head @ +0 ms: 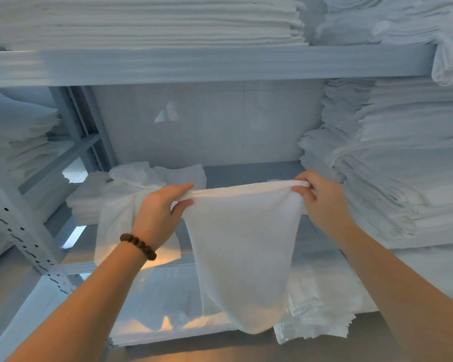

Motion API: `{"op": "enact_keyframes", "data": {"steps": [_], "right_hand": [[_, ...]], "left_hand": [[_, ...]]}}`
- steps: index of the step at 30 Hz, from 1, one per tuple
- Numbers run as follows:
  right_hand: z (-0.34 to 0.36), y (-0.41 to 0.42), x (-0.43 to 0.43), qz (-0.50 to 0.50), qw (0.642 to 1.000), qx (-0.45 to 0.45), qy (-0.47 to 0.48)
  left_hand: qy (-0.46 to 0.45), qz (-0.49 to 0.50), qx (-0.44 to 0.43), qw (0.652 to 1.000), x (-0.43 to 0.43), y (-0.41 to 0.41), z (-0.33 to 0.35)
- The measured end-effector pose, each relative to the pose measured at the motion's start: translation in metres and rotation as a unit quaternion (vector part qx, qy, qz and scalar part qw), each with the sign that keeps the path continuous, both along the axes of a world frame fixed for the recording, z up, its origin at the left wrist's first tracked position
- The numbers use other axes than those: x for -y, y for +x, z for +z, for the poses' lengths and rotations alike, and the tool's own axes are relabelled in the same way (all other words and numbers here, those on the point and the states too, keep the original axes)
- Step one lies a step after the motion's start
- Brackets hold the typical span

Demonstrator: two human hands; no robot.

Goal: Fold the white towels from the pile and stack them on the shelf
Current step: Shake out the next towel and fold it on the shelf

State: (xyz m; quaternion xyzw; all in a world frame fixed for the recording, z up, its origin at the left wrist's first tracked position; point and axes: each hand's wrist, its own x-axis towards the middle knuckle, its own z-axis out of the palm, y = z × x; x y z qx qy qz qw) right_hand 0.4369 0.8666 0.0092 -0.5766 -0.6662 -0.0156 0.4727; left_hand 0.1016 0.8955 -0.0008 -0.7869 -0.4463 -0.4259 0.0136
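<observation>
From the head view, I hold a white towel (242, 246) up in front of the middle shelf (254, 173), its top edge stretched between my 2 hands and the rest hanging free, tapering to a rounded bottom. I judge it light, soft and limp, so it will sag wherever it is not held; the top corners are the right places to take it. My left hand (162, 212) has its grip pinched on the left corner, thumb under and fingers over. My right hand (317, 197) has its grip closed on the bunched right corner. A loose crumpled towel (131, 189) lies on a short folded stack (87, 202) to the left; tall stacks (403, 163) fill the right.
</observation>
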Motion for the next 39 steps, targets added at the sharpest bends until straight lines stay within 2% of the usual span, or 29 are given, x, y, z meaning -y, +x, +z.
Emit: {"op": "enact_keyframes", "data": {"steps": [1,2,4,5,7,8,10,11,13,14,15,17,18,20,25,26,28,29,32,36,39], "right_hand": [[-0.005,-0.001,0.004,-0.01,1.0,0.008,0.025],[-0.014,-0.004,0.008,-0.016,1.0,0.024,0.006],[-0.038,-0.015,0.009,-0.017,0.986,0.07,-0.148],[-0.046,-0.017,0.007,-0.014,0.976,0.073,-0.204],[-0.046,-0.018,-0.003,-0.027,0.982,0.019,-0.187],[-0.043,-0.017,-0.005,-0.04,0.989,-0.017,-0.144],[-0.042,-0.016,-0.005,-0.073,0.993,-0.041,-0.08],[-0.045,-0.017,-0.004,-0.076,0.992,-0.02,-0.095],[-0.061,-0.023,-0.001,-0.071,0.976,0.07,-0.192],[-0.068,-0.023,0.0,-0.07,0.97,0.083,-0.218],[-0.071,-0.024,0.0,-0.073,0.972,0.061,-0.213],[-0.071,-0.023,0.0,-0.084,0.982,-0.007,-0.168],[-0.071,-0.023,-0.002,-0.083,0.982,-0.007,-0.169],[-0.073,-0.025,-0.002,-0.072,0.972,0.029,-0.221],[-0.063,-0.022,-0.006,-0.057,0.977,0.054,-0.198],[-0.059,-0.023,-0.006,-0.057,0.977,0.059,-0.196],[-0.055,-0.023,-0.009,-0.067,0.982,0.043,-0.169],[-0.054,-0.022,-0.012,-0.07,0.981,0.043,-0.177],[-0.061,-0.02,-0.018,-0.057,0.952,0.097,-0.283],[-0.069,-0.004,-0.03,-0.03,0.968,0.032,-0.246],[-0.069,0.01,-0.053,-0.01,0.969,-0.059,-0.241]], "left_hand": [[0.0,0.014,0.001,1.0,0.003,0.0,-0.007],[-0.046,0.028,-0.004,0.999,0.006,0.002,-0.017],[-0.209,0.047,-0.045,0.976,0.006,0.007,-0.04],[-0.247,0.049,-0.064,0.966,0.004,0.008,-0.046],[-0.212,0.06,-0.038,0.975,-0.002,0.011,-0.046],[-0.16,0.067,-0.002,0.985,-0.003,0.013,-0.042],[-0.094,0.075,0.016,0.993,-0.008,0.014,-0.041],[-0.106,0.07,-0.005,0.992,-0.008,0.014,-0.043],[-0.158,0.069,-0.124,0.977,-0.01,0.012,-0.053],[-0.16,0.069,-0.166,0.971,-0.014,0.011,-0.056],[-0.146,0.065,-0.171,0.972,-0.018,0.009,-0.055],[-0.106,0.066,-0.113,0.986,-0.023,0.008,-0.05],[-0.111,0.067,-0.115,0.985,-0.026,0.008,-0.048],[-0.157,0.059,-0.197,0.966,-0.029,0.005,-0.05],[-0.142,0.035,-0.217,0.965,-0.044,-0.005,-0.049],[-0.126,0.035,-0.204,0.97,-0.044,-0.006,-0.048],[-0.091,0.039,-0.119,0.988,-0.044,-0.004,-0.048],[-0.104,0.039,-0.11,0.988,-0.045,-0.001,-0.048],[-0.195,0.037,-0.223,0.954,-0.049,0.011,-0.064],[-0.2,0.013,-0.117,0.973,-0.066,0.017,-0.071],[-0.252,-0.06,-0.029,0.966,-0.085,0.018,-0.065]]}}
